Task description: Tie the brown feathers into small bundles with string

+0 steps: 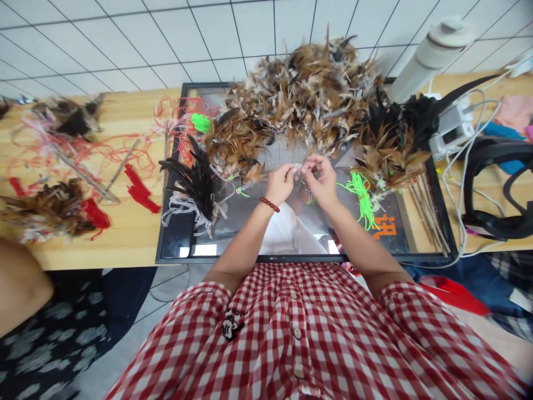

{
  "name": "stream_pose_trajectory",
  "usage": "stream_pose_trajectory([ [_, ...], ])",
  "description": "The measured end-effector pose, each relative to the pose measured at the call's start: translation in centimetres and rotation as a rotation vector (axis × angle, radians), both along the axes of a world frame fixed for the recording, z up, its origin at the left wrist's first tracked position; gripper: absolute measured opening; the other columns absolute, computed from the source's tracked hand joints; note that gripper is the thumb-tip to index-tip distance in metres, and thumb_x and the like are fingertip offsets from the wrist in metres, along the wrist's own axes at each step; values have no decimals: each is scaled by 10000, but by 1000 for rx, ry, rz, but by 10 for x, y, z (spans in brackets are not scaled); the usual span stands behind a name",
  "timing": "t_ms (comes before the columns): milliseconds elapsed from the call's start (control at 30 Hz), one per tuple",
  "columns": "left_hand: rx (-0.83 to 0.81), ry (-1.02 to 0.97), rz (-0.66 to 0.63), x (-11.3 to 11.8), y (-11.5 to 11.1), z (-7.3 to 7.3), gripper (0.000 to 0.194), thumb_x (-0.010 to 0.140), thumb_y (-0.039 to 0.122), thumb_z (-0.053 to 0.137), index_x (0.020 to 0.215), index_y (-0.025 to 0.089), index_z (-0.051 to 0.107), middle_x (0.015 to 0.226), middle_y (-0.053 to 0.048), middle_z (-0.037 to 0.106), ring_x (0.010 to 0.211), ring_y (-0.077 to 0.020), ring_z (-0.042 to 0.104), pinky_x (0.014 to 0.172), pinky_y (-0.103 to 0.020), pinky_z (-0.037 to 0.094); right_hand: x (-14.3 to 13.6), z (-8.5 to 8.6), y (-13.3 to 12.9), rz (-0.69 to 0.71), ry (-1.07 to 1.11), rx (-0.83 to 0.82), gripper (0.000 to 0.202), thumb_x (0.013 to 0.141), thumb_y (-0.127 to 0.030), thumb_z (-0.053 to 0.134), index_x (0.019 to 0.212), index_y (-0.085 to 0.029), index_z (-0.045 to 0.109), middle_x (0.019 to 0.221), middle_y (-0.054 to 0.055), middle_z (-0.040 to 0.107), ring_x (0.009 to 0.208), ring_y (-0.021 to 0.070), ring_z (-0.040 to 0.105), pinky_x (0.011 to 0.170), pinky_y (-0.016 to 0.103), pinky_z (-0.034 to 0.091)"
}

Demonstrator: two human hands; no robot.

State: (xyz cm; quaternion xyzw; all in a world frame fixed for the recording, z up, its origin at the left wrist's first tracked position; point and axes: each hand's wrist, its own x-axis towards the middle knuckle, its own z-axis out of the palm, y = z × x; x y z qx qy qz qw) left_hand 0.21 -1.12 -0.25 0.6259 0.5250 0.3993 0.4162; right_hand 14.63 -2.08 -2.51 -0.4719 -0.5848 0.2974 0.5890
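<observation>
My left hand, with a red-brown bead bracelet above it, meets my right hand over the middle of a dark-framed glossy panel. Both hands are closed in a pinch, fingertips close together. A small pale bit shows between them, too small to name. Just beyond the fingers rises a large heap of brown and grey feathers. Bright green cords lie to the right of my right hand. Left of my left hand are black feathers with white strips.
Thin sticks lie along the panel's right side. A white cylinder stands at the back right, near cables and a black frame-like object. Leftward are red cords, more feathers and another person's arm.
</observation>
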Motion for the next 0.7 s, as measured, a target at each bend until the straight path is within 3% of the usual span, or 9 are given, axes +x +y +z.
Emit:
stream_pose_trajectory([
  [267,-107,-112,-51,3,0,7,254,951,126,578,705,171,623,579,43,567,523,-82,482,600,-219,368,3,-6,4,-8,36,9,308,912,-453,717,1130,-274,592,853,-28,674,760,126,623,793,304,535],
  [433,-350,-355,-122,3,0,15,305,976,135,554,673,154,584,499,70,460,421,-45,381,490,-198,283,9,-1,4,94,-20,-14,407,926,-567,676,1216,-282,683,882,0,682,798,155,642,801,338,554],
  [567,-571,-506,-181,-2,-1,26,261,960,145,585,700,130,601,491,69,459,388,-30,361,428,-178,215,17,10,4,215,-135,-23,400,931,-623,646,1047,-267,784,920,39,712,892,193,662,855,376,556],
  [700,-620,-503,-207,-6,-1,32,228,922,171,661,706,105,630,498,59,478,391,-21,375,413,-163,216,21,18,5,245,-175,-25,416,934,-636,631,863,-251,770,802,35,713,831,198,649,832,373,542],
])
